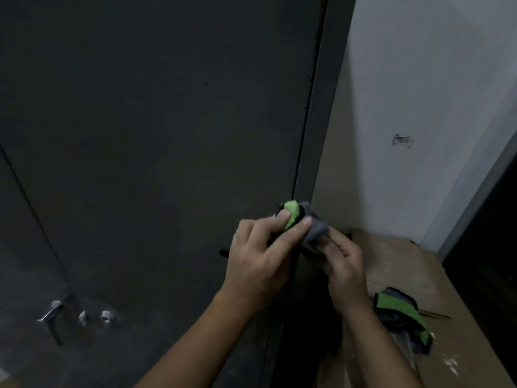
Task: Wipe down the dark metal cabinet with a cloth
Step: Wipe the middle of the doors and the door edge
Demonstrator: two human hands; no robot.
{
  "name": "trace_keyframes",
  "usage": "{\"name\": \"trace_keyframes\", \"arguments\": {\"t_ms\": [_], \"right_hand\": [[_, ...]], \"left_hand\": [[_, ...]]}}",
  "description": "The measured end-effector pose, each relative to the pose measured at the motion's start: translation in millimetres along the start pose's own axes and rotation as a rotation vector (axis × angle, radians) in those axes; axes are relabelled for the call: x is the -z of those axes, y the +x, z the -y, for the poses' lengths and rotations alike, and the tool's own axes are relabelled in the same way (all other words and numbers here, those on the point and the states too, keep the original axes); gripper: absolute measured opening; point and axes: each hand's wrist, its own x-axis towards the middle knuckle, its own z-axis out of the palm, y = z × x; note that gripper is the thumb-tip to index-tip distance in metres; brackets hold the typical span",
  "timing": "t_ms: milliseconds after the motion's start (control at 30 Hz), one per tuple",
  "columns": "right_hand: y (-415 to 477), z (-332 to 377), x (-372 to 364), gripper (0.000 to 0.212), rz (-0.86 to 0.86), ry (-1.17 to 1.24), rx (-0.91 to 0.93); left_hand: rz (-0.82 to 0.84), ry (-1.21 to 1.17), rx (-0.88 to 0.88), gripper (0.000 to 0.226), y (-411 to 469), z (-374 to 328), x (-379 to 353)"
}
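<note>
While the left hand (260, 259) pinches the grey and green cloth (317, 225) from above and the right hand (345, 268) grips it from below, the step seems to be folding it ready, not wiping yet. The dark metal cabinet (167, 121) rises just beyond the hands and to their left. Next, I judge, one hand must press the cloth flat on the door. Dim light hides any dirt, and a dark thing under the left hand is not clear.
</note>
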Motion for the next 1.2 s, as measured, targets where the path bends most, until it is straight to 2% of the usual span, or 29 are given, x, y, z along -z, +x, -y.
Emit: {"name": "trace_keyframes", "arguments": {"t_ms": [67,133,233,400,500,600,700,800,900,1000,1100,1200], "right_hand": [[0,8,0,0.022,-0.015,0.007,-0.061],[-1,11,0,0.027,0.012,-0.035,-0.064],[-5,17,-7,0.023,0.028,-0.105,-0.048],[-11,17,-19,0.030,-0.014,-0.197,-0.052],[-16,23,-26,0.037,-0.043,-0.208,-0.054],[-17,28,-32,0.029,-0.063,-0.239,-0.068],[-16,27,-35,0.019,-0.080,-0.261,-0.072],[-14,20,-38,0.016,-0.152,-0.248,-0.076],[-20,13,-34,0.038,-0.081,-0.097,-0.053],[-39,15,-40,0.071,0.024,0.073,-0.009],[-62,1,-64,0.088,-0.027,-0.099,0.038],[-82,-23,-88,0.110,-0.152,-0.499,-0.048]], "left_hand": [[0.053,0.016,-0.020,0.041,-32,6,0],[0.104,0.028,-0.027,0.046,-58,12,4],[0.123,0.026,-0.011,0.049,-64,19,12],[-0.107,0.002,0.156,0.045,12,33,25],[-0.246,-0.014,0.156,0.033,81,45,30],[-0.288,-0.042,0.140,0.031,140,39,25],[-0.229,-0.027,0.101,0.031,162,25,17],[-0.138,0.024,0.009,0.034,146,19,13],[-0.020,0.040,-0.106,0.040,111,21,15],[0.127,0.020,-0.151,0.042,72,24,23],[0.282,-0.021,-0.153,0.046,39,26,31],[0.454,-0.074,-0.084,0.056,11,27,39]]}}
